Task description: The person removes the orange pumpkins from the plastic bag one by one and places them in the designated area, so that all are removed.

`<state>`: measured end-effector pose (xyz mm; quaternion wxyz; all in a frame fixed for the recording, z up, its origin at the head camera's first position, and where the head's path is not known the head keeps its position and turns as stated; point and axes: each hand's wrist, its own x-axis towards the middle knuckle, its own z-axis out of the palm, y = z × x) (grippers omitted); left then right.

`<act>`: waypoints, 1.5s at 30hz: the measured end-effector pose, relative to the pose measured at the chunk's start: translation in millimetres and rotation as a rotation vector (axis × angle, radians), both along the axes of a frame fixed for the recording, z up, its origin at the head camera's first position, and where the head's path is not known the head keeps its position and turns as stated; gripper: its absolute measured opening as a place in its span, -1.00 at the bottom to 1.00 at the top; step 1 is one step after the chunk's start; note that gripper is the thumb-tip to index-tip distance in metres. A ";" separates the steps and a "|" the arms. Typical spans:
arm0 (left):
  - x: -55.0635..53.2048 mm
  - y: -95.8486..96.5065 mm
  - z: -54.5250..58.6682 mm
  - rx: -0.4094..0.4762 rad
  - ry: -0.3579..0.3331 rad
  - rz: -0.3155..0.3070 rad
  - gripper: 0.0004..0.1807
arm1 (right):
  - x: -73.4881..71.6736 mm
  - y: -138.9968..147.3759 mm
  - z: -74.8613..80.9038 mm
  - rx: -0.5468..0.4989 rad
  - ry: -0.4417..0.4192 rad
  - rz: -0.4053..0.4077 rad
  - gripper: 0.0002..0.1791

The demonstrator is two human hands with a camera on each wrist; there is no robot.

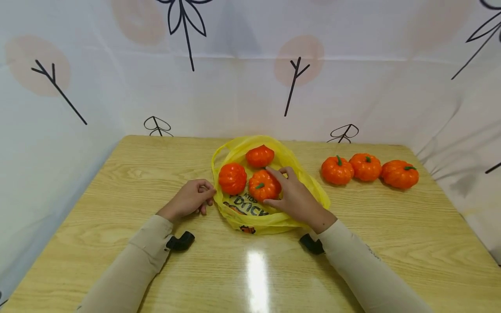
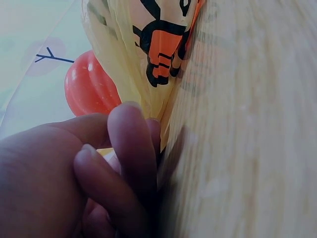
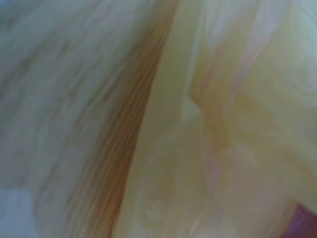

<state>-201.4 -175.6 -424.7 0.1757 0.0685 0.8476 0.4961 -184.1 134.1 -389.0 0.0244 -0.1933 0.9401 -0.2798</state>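
Right hand (image 1: 295, 195) has thumb and fingers curved round the green-stemmed pumpkin (image 1: 257, 192), which sits inside the yellow bag (image 1: 274, 224), stem up. Left hand (image 1: 191, 200) is at the bag's left edge, fingers curled; left wrist view shows thumb and fingertips pinching the thin plastic. Bag lies spread open on the wood-grain counter (image 1: 211, 278), dark lettering visible beneath the pumpkins. Two more in there: left pumpkin (image 1: 232, 178), just beside the gripped one, and rear pumpkin (image 1: 259, 156), behind both. Three others sit in a row on the counter, right of the bag and well apart from it: near-bag pumpkin (image 1: 336, 171), middle pumpkin (image 1: 365, 168), end pumpkin (image 1: 398, 174), all with green stems. White backdrop (image 1: 242, 95) with black plant drawings behind. Right wrist view is blurred, mostly yellow plastic and counter; no use for checking that grip.
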 end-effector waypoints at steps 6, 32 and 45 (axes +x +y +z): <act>-0.2 0.7 1.8 0.014 0.002 0.005 -0.76 | -1.1 0.3 0.3 0.008 0.005 -0.006 -0.03; 0.9 0.2 2.4 0.013 0.005 0.006 -0.74 | -1.6 1.2 -0.4 -0.012 0.035 0.067 -0.07; 2.6 0.3 3.8 0.009 0.017 -0.003 -0.75 | 0.5 0.5 -1.4 -0.016 0.038 0.129 -0.06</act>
